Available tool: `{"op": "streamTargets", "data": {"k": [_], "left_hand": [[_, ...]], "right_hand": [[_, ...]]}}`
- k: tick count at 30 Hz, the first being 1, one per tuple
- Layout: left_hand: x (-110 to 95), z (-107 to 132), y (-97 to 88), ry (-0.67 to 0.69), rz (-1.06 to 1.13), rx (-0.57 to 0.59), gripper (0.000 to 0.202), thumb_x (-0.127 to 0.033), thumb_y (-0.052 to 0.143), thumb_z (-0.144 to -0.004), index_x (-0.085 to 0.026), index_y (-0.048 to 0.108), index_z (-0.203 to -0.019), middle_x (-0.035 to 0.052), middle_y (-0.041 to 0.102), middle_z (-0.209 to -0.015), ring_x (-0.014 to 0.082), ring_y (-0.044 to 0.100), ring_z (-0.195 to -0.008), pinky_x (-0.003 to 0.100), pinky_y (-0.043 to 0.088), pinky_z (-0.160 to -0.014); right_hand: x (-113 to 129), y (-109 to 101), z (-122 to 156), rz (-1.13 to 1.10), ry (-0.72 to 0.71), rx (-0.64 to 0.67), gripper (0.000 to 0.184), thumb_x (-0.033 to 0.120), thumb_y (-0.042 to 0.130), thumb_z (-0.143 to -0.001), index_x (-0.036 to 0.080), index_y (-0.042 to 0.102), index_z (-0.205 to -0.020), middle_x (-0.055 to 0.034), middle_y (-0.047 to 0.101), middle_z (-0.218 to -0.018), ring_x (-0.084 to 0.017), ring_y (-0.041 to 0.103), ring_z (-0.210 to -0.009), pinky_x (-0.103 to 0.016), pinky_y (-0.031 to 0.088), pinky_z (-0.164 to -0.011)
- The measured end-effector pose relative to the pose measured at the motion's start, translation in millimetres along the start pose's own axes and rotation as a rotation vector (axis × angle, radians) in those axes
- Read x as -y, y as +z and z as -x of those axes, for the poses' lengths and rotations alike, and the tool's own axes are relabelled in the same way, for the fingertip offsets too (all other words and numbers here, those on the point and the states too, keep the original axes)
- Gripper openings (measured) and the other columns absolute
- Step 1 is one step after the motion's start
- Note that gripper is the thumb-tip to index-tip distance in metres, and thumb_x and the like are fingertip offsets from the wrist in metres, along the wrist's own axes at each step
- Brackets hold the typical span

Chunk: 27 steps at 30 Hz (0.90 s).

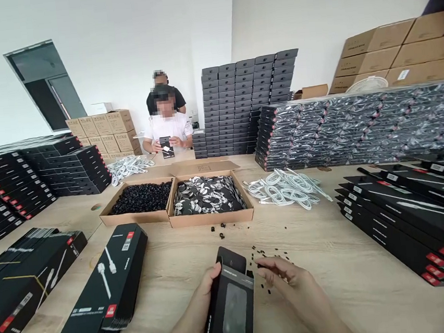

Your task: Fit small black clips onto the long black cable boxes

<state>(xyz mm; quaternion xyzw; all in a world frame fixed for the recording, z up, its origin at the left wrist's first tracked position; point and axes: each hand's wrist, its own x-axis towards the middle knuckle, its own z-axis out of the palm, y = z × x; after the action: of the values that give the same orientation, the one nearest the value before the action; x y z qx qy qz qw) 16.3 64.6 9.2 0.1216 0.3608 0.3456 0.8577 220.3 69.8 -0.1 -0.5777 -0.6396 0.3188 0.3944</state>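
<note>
Head view: you're gripping a black retail box [229, 312] in your left hand [204, 304], box tilted up off the wooden table [329, 302], window side facing you. Your right hand [292, 285] is hovering just beside it, fingers curling toward a pinch over small black parts [269, 266] scattered on the table; can't tell if it's holding one. Cardboard tray of black parts [142, 197] is sitting ahead, next to a tray of black-and-white discs [208, 195]; white cables [285, 189] are lying to the right. Step looks like handling parts at the box, est. only. Next move calls for a firm box hold and a clean pinch. Person opposite [168, 127] is holding a similar box [166, 146].
</note>
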Motion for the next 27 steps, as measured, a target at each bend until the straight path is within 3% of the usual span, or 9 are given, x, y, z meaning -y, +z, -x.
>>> {"op": "streamTargets", "data": {"k": [4,10,14,19,23,27], "left_hand": [[1.7,2.3,-1.5,0.036,-0.049,0.049,0.038,-0.044,0.057,-0.079,-0.011,0.069,-0.091,0.01,0.073,-0.073,0.0234,0.067,-0.065,0.032,0.049,-0.067],[2.6,1.1,-0.3,0.115,-0.187,0.068,0.035,-0.04,0.06,-0.084,-0.017,0.069,-0.109,0.0045,0.076,-0.077,0.0191,0.068,-0.066,0.028,0.05,-0.067],[2.2,-0.1,-2.4,0.157,-0.22,0.047,0.034,-0.038,0.063,-0.083,-0.016,0.071,-0.107,0.0057,0.077,-0.087,0.0202,0.069,-0.077,0.027,0.051,-0.073],[-1.5,4.8,-6.8,0.098,-0.276,0.058,0.042,-0.046,0.059,-0.084,-0.017,0.069,-0.112,0.0075,0.077,-0.093,0.0235,0.071,-0.084,0.03,0.051,-0.076],[-0.5,1.3,-10.6,0.193,-0.369,0.149,0.048,-0.048,0.071,-0.073,-0.017,0.069,-0.111,0.0085,0.075,-0.103,0.0266,0.068,-0.095,0.03,0.049,-0.084],[5.1,-4.0,-13.3,0.251,-0.413,0.191,0.053,-0.049,0.076,-0.068,-0.019,0.069,-0.111,0.0087,0.075,-0.103,0.0293,0.066,-0.1,0.034,0.047,-0.086]], "right_hand": [[2.0,0.5,10.5,-0.133,0.029,-0.05,0.039,0.05,0.057,-0.085,0.025,0.07,-0.111,-0.003,0.07,-0.074,-0.024,0.066,-0.08,-0.038,0.054,-0.079],[8.1,4.2,12.0,-0.423,0.093,-0.039,0.03,0.046,0.073,-0.074,0.02,0.072,-0.089,-0.0043,0.07,-0.08,-0.02,0.062,-0.073,-0.032,0.053,-0.067],[7.4,4.2,13.3,-0.541,0.134,-0.018,0.033,0.044,0.076,-0.072,0.02,0.072,-0.094,-0.0026,0.07,-0.076,-0.019,0.062,-0.072,-0.034,0.053,-0.072],[12.9,5.8,18.0,-0.469,0.081,0.007,0.025,0.04,0.069,-0.079,0.022,0.071,-0.096,-0.0015,0.069,-0.077,-0.018,0.062,-0.072,-0.034,0.051,-0.073],[20.9,5.6,21.2,-0.362,0.081,-0.028,0.018,0.038,0.069,-0.078,0.022,0.072,-0.086,-0.002,0.069,-0.082,-0.019,0.06,-0.078,-0.033,0.048,-0.077],[25.3,4.7,23.5,-0.409,0.098,0.007,0.019,0.039,0.069,-0.078,0.022,0.072,-0.083,-0.0017,0.067,-0.079,-0.019,0.057,-0.079,-0.033,0.046,-0.076]]}}
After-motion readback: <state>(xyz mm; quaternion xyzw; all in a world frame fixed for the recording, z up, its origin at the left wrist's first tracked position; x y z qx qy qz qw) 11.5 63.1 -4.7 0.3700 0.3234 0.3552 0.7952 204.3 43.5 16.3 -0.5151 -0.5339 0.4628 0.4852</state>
